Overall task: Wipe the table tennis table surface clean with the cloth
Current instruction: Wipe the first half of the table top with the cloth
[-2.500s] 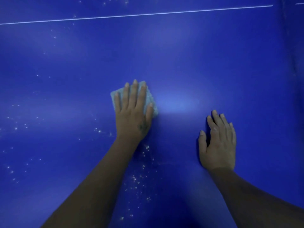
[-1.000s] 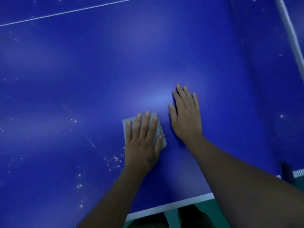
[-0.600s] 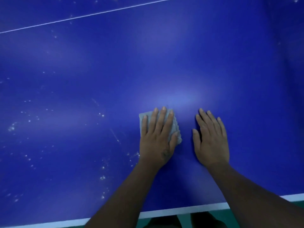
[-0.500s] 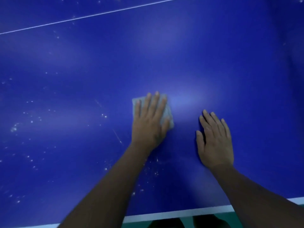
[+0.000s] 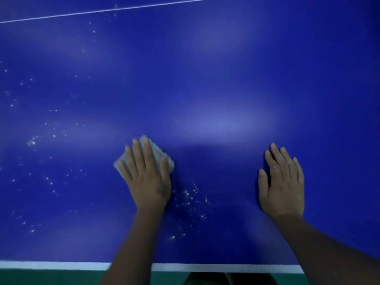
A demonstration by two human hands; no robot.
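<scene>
The blue table tennis table [image 5: 205, 68] fills the view. My left hand [image 5: 147, 177] lies flat with straight fingers on a small pale folded cloth [image 5: 162, 157], pressing it onto the surface a little left of centre. My right hand [image 5: 282, 182] rests flat on the bare table to the right, fingers straight, holding nothing. White dust specks [image 5: 191, 200] lie between the hands, just right of my left wrist. More specks [image 5: 51, 138] scatter over the left part of the table.
A thin white line [image 5: 115, 9] crosses the far part of the table. The white near edge stripe [image 5: 51, 265] runs along the bottom, with green floor [image 5: 51, 277] below it. A bright light reflection [image 5: 222, 122] sits above the hands.
My left hand has slid the cloth leftward and back toward me, uncovering a patch of specks to its right. My right hand has stayed flat on the table.
</scene>
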